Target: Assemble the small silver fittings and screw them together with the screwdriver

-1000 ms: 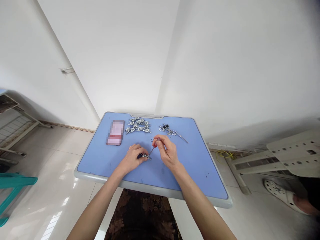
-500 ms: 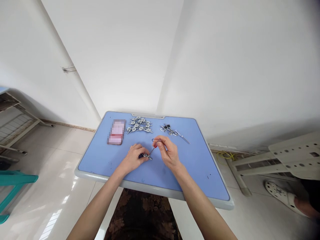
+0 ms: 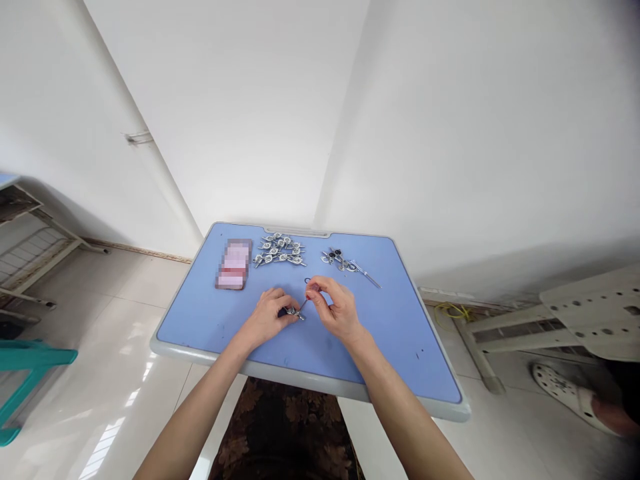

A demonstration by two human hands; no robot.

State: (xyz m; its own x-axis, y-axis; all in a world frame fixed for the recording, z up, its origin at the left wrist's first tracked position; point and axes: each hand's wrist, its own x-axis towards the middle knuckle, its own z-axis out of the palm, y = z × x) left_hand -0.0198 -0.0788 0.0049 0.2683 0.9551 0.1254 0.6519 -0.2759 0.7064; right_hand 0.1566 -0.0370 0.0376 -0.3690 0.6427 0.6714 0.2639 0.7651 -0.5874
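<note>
On the blue desktop, my left hand (image 3: 271, 315) is closed around a small silver metal fitting (image 3: 295, 313), pinned low near the surface. My right hand (image 3: 336, 305) pinches the reddish handle of a screwdriver (image 3: 303, 304), whose thin shaft slants down to the fitting. Its tip is too small to make out. Just beyond the right fingertips lies a small dark ring (image 3: 307, 280). A cluster of similar silver fittings (image 3: 279, 251) sits farther back, beyond my left hand.
Loose parts with black round pieces (image 3: 335, 253) and a thin rod (image 3: 369, 277) lie at the back right of the desk (image 3: 390, 320). A phone with a blurred screen (image 3: 233, 265) rests at the left. A green stool (image 3: 35, 360) stands on the floor; someone's clog (image 3: 560, 390) shows at right.
The fingers of my right hand have shifted and curled more over the screwdriver handle. My left hand and the fitting stay in place.
</note>
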